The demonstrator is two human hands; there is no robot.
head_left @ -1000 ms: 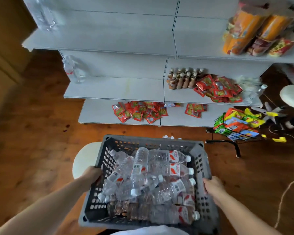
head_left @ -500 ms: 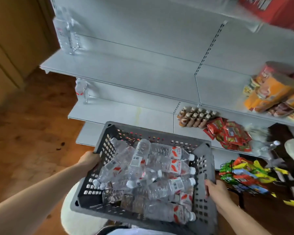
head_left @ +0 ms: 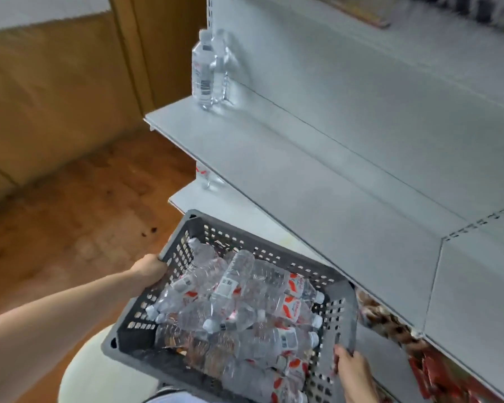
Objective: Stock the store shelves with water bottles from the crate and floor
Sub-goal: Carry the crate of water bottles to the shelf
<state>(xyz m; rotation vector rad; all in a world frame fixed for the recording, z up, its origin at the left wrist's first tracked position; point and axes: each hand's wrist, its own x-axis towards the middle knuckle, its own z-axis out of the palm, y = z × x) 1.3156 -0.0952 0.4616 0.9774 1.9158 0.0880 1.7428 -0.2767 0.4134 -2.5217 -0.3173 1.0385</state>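
Between our left hand point(head_left: 149, 270) and right hand point(head_left: 350, 366), both gripping its rims, the grey perforated crate point(head_left: 342, 315) holds clear, red-labelled water bottles point(head_left: 245, 303).

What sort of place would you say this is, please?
Most likely a small shop: grey slotted retail shelving, water bottles standing on a shelf, and a crate full of more.

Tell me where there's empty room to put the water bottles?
The big gray shelf is bare from the standing bottles at its left end rightward. The lower shelf is crowded with red packets right of the crate, which is packed full.
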